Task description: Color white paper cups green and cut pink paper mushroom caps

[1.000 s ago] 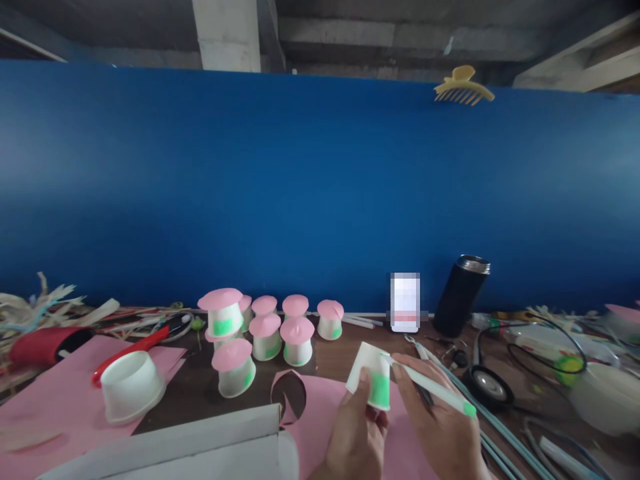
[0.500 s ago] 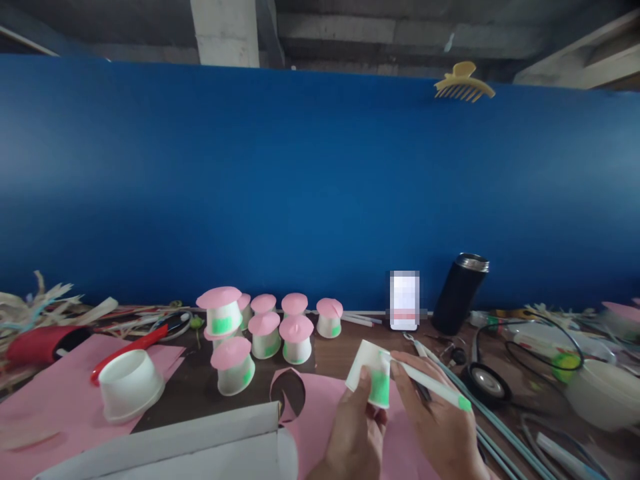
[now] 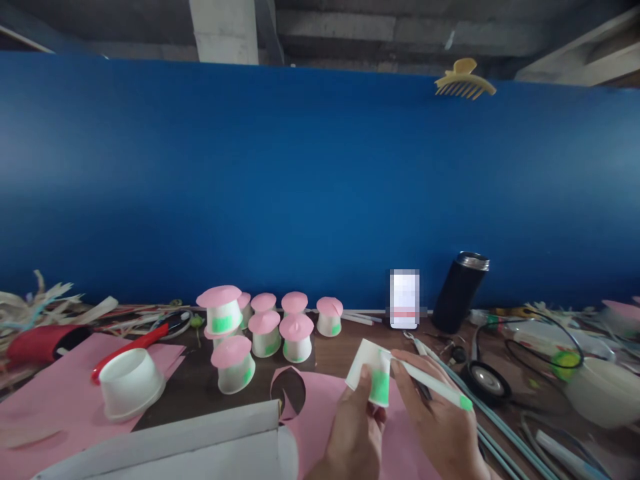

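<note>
My left hand (image 3: pixel 353 423) grips a small white paper cup (image 3: pixel 361 367), which is tilted and bears a bright green patch on its side. Between the fingers of my right hand (image 3: pixel 440 420) is a white marker pen (image 3: pixel 433 382) with a green end; its tip meets the cup beside the green patch. Below both hands lies a pink paper sheet (image 3: pixel 320 400) with a round hole cut in it. To the left stand several cups with pink paper tops (image 3: pixel 297 339), also marked green.
A white box (image 3: pixel 175 447) lies at the front, near a white tub (image 3: pixel 129 383) and red scissors-like handle (image 3: pixel 133 350). Behind are a phone (image 3: pixel 404 297) and a black flask (image 3: pixel 459 293). Cables, a stethoscope-like disc (image 3: pixel 486 380) and a pale bowl (image 3: pixel 605 390) crowd the right.
Both hands keep nearly the same place, the marker tip still at the cup. The view has shifted very slightly.
</note>
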Tool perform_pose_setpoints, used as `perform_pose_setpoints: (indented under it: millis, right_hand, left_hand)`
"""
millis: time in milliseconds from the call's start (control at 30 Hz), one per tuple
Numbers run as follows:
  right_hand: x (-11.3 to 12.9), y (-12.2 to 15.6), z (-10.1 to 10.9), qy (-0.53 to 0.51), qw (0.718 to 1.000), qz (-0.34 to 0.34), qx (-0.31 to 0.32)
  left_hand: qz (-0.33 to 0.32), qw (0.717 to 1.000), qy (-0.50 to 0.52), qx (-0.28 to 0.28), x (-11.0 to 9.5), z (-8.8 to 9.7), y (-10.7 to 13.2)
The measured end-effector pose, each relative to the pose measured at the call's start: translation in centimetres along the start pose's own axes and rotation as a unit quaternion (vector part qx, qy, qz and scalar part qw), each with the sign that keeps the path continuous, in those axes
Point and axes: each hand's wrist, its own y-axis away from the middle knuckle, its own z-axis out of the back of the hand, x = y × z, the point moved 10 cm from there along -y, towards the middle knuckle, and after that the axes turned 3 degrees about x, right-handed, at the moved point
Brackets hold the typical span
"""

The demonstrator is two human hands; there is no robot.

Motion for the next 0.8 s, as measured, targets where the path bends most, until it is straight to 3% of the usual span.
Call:
perform_pose_setpoints:
  millis: [267,433,800]
  right_hand:
    - [-0.60,0.27,-0.14,0.006,1.000,-0.022,0.006]
    - [-0.73,0.28,-0.21,0.020,1.000,-0.020,0.007]
    - [-0.25,0.02,-0.31,0.014,1.000,-0.015,0.014]
  left_hand:
    - [-0.002,1.000,-0.016,0.009,-0.23,-0.51,0.41]
    - [0.004,1.000,-0.018,-0.022,0.04,0.23,0.26]
    - [-0.002,1.000,-0.024,-0.005,-0.27,-0.28,0.46]
